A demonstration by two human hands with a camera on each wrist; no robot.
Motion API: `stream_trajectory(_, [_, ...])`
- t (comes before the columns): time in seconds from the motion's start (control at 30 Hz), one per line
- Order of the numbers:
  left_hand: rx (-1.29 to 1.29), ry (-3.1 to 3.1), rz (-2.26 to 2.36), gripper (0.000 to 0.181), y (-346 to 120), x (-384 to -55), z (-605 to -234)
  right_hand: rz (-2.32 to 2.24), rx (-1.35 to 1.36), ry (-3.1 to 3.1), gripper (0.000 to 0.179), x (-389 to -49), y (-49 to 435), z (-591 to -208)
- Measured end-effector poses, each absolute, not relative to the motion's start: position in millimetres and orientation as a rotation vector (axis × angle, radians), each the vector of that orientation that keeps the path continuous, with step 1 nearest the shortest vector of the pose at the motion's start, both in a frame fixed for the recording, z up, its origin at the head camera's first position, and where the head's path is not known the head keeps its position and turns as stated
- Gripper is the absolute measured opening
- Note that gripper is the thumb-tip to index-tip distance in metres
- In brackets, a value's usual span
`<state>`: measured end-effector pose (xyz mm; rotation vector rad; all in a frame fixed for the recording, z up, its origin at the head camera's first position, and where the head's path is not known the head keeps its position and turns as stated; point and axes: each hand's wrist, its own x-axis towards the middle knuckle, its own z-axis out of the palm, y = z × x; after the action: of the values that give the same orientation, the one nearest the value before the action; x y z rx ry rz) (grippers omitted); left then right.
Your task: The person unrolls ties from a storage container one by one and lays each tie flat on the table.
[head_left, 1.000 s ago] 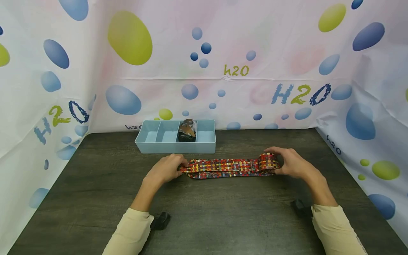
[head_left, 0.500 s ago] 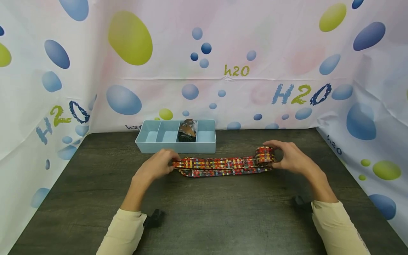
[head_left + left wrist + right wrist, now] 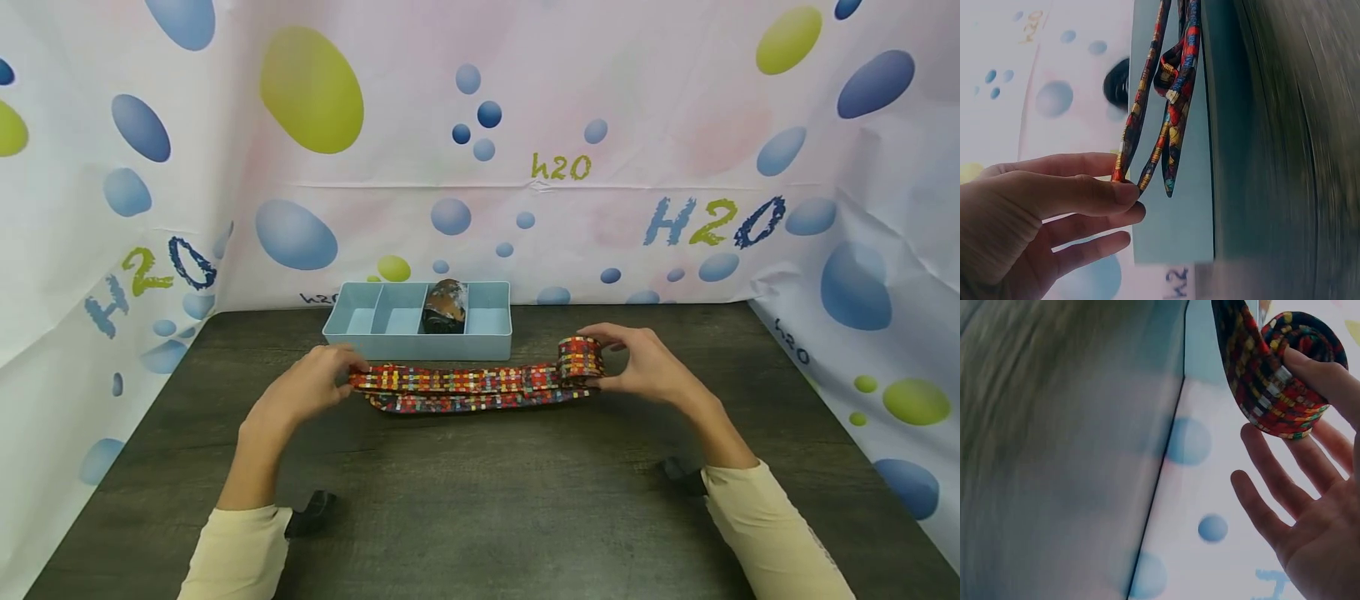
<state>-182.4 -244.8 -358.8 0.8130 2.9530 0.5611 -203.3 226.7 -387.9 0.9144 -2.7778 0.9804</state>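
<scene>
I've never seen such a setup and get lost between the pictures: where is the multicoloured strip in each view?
Head: the multicoloured strip spans just below centre, between left hand and right hand, rolled end at right.
Left wrist: strip runs from top centre down to the fingertips.
Right wrist: strip is upper right, its roll held.
Shared landmark: the spotted backdrop.

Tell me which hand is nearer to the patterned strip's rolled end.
Right. The right hand holds the rolled end; the left hand pinches the patterned strip well to its left.
</scene>
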Motion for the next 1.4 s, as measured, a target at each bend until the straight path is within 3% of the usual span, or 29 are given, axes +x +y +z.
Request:
stream_trajectory(0.73, [0.505, 3.022, 0.558, 0.023, -288, -172, -384, 0.951, 1.049, -2.822, 0.069, -205, 172, -409])
stream_trajectory(1.0, [0.484, 2.944, 0.563, 0.023, -291, -175, -391, 0.762, 1.012, -2.967, 0.072, -202, 172, -408])
stream_trajectory(1.4, [0.549, 2.909, 0.528, 0.017, -291, -180, -401, 0.899, 1.079, -2.992, 0.072, -199, 178, -405])
